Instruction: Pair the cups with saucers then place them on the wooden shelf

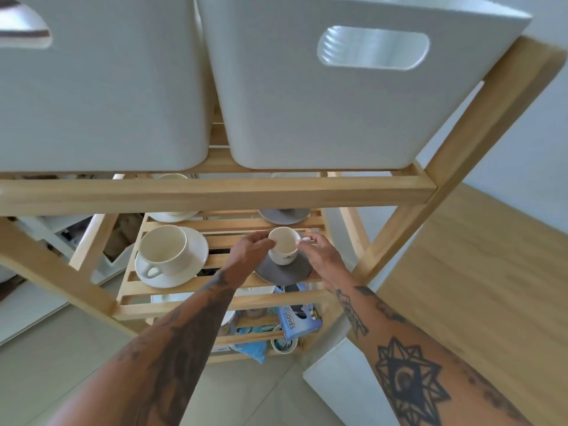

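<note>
Fingers of both hands pinch the small white cup on its grey saucer; left of them sits a cream cup-and-saucer pair, white bins overhead.

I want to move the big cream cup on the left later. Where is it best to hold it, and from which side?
Probably by its handle, coming from the front, the person's side. The large cream cup stands upright on its white saucer on the slatted shelf, handle turned toward the front edge. The rail above limits reaching from overhead.
</note>
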Available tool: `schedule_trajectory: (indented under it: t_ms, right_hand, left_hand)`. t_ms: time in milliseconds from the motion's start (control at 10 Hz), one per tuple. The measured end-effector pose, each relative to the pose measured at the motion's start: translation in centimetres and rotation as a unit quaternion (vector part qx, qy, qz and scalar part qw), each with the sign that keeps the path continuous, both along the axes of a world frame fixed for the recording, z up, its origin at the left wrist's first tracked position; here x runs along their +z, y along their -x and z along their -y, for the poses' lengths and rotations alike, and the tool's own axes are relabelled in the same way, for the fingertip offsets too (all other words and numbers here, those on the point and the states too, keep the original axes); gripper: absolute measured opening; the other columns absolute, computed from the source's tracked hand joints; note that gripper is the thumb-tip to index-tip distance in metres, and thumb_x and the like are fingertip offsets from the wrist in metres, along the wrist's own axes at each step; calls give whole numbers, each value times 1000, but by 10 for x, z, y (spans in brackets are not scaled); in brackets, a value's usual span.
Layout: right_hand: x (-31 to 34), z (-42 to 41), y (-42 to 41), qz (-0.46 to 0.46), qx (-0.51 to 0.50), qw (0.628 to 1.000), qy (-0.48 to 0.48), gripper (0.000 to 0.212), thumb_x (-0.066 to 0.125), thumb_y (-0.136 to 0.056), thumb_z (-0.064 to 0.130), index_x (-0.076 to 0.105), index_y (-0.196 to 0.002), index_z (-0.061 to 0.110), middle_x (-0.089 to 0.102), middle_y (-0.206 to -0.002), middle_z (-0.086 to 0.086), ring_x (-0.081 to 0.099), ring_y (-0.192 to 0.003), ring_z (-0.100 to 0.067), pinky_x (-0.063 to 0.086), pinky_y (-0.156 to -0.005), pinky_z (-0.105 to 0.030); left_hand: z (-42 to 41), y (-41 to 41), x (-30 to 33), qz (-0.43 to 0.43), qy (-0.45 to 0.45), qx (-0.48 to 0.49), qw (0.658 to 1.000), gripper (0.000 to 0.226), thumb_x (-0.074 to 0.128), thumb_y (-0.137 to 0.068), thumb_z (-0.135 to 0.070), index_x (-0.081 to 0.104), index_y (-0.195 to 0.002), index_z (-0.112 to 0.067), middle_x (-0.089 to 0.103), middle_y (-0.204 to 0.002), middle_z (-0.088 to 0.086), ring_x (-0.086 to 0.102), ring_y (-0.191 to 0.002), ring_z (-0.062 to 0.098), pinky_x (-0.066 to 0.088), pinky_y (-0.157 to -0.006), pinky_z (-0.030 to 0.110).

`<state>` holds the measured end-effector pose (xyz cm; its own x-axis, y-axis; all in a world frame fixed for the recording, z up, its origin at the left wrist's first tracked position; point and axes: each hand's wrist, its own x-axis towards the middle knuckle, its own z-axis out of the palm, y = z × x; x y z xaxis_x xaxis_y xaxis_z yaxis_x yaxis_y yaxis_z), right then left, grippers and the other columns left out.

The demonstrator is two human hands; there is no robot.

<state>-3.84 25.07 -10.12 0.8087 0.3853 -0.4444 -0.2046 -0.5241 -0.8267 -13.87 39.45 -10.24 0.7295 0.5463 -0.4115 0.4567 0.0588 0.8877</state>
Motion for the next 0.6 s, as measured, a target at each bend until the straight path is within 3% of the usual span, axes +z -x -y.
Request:
schedule_trajectory:
  t_ms: [100,200,300,400,500,600]
  right_hand:
    - [5,5,2,0,20,1000,-3,57,62,-91,41,47,-145,29,47,-149,-6,49,-125,-25,46,-106,-45]
    - [12,13,8,-3,27,1000,-5,63,62,-91,43,42,-150,31,44,-152,-5,47,-132,-26,46,-107,-48]
    - [21,28,19,-11,32,999,-7,63,60,-91,46,41,-149,31,43,-152,-5,48,-131,-27,48,-104,-48]
    - [35,52,32,-28,34,999,-9,66,58,-92,47,36,-152,30,41,-154,-5,51,-123,-25,54,-87,-39]
    - [55,88,46,-28,54,998,-10,66,56,-93,48,36,-152,29,42,-152,-1,51,-110,-19,52,-76,-35]
    - [76,133,61,-7,67,998,-20,60,54,-93,47,43,-148,26,44,-150,-1,51,-120,-21,55,-85,-40]
  left_hand:
    - [5,4,4,5,-3,-7,1000,35,62,-92,-26,70,-126,-30,67,-119,-4,56,-116,20,44,-94,37]
    - [12,13,10,-3,-26,6,1000,37,61,-94,-30,68,-129,-23,67,-121,5,59,-118,27,46,-101,42]
    - [23,28,18,-33,-73,25,996,42,58,-96,-38,64,-130,-15,64,-120,7,58,-110,27,47,-92,39]
    - [39,44,32,-29,-111,19,993,31,56,-96,-41,67,-112,-17,67,-110,7,61,-97,23,48,-84,38]
    - [68,58,50,-5,-124,17,992,21,57,-93,-43,54,-76,-30,61,-86,1,55,-75,19,46,-70,34]
    - [106,74,69,0,-158,43,987,17,59,-91,-46,59,-81,-32,61,-78,-10,58,-70,12,50,-63,31]
